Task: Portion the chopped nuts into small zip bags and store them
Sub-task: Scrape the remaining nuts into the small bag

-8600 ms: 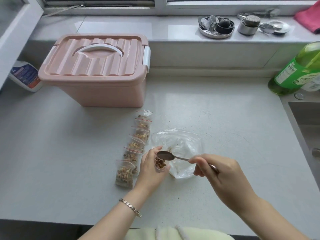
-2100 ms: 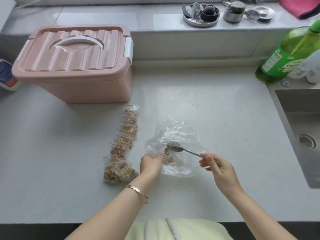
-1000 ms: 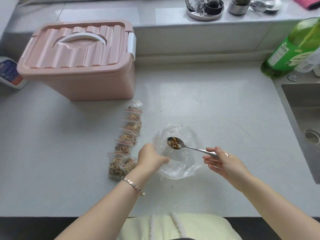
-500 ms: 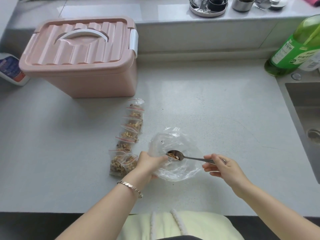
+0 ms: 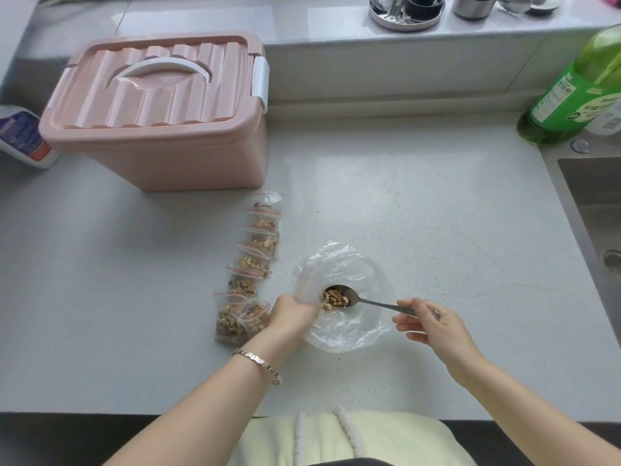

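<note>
A large clear plastic bag (image 5: 346, 331) lies crumpled on the counter. My left hand (image 5: 291, 314) grips its left edge with curled fingers. My right hand (image 5: 428, 326) pinches the handle of a metal spoon (image 5: 339, 295), whose bowl holds chopped nuts right beside my left fingers. A few nuts (image 5: 326, 306) show just under the spoon; whether they lie in the big bag or in a small bag I cannot tell. Several filled small zip bags (image 5: 255, 260) lie in a row to the left, the nearest two (image 5: 240, 319) overlapping.
A closed pink storage box (image 5: 161, 119) with a white handle stands at the back left, a white bottle (image 5: 23, 136) beside it. A green bottle (image 5: 571, 99) and the sink (image 5: 594, 216) are at the right. Metal dishes (image 5: 406, 11) sit on the sill.
The spoon has dropped from above the clear bag to right beside my left fingers and holds nuts again. My left hand has kept its grip in the same spot.
</note>
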{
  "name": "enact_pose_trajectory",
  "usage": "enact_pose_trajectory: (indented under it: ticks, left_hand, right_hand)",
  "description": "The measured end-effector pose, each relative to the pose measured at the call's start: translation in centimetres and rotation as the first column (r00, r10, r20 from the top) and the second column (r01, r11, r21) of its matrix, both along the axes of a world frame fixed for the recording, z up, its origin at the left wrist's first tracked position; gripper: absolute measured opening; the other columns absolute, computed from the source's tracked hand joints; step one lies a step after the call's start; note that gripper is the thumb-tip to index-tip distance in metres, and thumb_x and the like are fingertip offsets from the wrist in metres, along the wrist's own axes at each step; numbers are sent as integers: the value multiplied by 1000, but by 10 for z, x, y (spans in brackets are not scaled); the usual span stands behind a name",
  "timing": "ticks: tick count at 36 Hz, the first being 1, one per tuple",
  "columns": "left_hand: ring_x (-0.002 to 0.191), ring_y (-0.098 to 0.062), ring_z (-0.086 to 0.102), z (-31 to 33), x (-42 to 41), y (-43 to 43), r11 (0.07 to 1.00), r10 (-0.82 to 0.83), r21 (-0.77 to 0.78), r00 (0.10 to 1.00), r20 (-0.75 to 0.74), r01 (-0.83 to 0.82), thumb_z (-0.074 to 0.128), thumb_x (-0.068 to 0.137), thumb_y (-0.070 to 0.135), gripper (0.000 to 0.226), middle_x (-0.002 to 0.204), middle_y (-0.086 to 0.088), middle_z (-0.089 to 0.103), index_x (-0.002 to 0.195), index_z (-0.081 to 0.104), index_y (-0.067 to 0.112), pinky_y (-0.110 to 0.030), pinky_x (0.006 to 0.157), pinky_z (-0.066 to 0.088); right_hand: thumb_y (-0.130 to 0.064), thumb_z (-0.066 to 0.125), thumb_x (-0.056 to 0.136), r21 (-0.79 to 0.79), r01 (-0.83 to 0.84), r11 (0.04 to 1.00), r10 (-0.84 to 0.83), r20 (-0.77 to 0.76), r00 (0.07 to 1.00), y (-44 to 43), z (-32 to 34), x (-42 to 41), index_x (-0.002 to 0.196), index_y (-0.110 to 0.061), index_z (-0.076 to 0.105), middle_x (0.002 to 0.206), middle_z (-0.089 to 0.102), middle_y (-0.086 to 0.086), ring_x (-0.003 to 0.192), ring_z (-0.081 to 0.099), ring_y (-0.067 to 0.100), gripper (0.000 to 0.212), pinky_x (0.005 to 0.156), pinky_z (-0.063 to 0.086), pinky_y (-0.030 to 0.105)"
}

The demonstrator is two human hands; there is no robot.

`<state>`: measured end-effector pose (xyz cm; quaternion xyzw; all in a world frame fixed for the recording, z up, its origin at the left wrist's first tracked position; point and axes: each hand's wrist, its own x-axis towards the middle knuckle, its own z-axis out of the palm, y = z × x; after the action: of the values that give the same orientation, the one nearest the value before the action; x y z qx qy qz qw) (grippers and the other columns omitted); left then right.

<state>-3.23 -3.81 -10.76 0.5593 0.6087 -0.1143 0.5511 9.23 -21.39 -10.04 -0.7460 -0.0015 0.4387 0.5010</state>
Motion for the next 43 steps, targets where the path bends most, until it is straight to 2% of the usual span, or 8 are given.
enact_pose_trajectory:
  ticks: [4,8,14,17,23,29,37,43]
  left_hand:
    - [76,-24,60,0,0,0,998,65,-31,993,96,-62,57,84,6,10,80,-10,61,94,59,6,-32,71,49]
    - [92,-31,64,2,2,-1,987,153,-80,971,185,-140,54,81,-4,20,97,-16,66,88,61,13,-41,83,51]
    - [94,-29,64,6,8,-1,981,193,-89,925,327,-174,57,76,-13,37,104,-15,66,108,59,6,-44,86,53]
    - [94,-28,64,7,11,-1,983,186,-63,916,356,-175,61,76,-11,38,105,-12,64,101,53,16,-48,85,53]
    - [87,-23,60,7,17,2,991,108,40,944,313,-126,62,79,1,40,98,-5,59,113,47,15,-38,77,51]
    - [78,-17,58,7,20,7,993,101,35,947,304,-117,60,78,-4,32,88,-1,60,106,54,12,-26,64,49]
    - [74,-14,54,0,22,8,980,-50,201,970,240,1,49,85,2,28,83,4,55,107,49,19,-24,61,44]
    - [77,-17,53,2,32,13,975,7,218,978,210,-54,46,85,0,29,93,-3,56,110,50,13,-26,59,42]
  right_hand:
    - [-22,43,96,9,-15,1000,15,33,999,1,0,-3,90,-17,66,79,72,5,71,66,16,25,70,51,27]
    - [-19,41,98,1,-23,1000,23,22,999,1,-4,-9,91,-16,66,77,71,3,71,66,16,26,70,51,28]
    - [-23,39,99,4,60,998,-59,-96,994,2,-7,-12,94,-16,65,84,71,7,78,66,17,27,70,52,25]
    - [-27,38,99,15,98,995,-95,-155,983,4,-6,-11,96,-16,64,87,71,7,81,66,18,28,70,50,25]
    - [-30,38,98,35,147,988,-135,-235,963,4,-7,-5,99,-15,62,88,70,7,81,64,18,29,69,48,26]
    - [-30,36,99,44,141,989,-126,-247,961,2,-9,0,100,-15,61,88,69,7,82,63,17,30,71,48,26]
    - [-33,37,98,74,174,982,-150,-255,955,-1,-7,10,99,-16,62,82,71,2,81,64,16,30,70,46,26]
    - [-34,37,97,113,164,980,-139,-198,970,-5,2,24,96,-16,63,76,71,0,76,65,14,31,71,47,26]
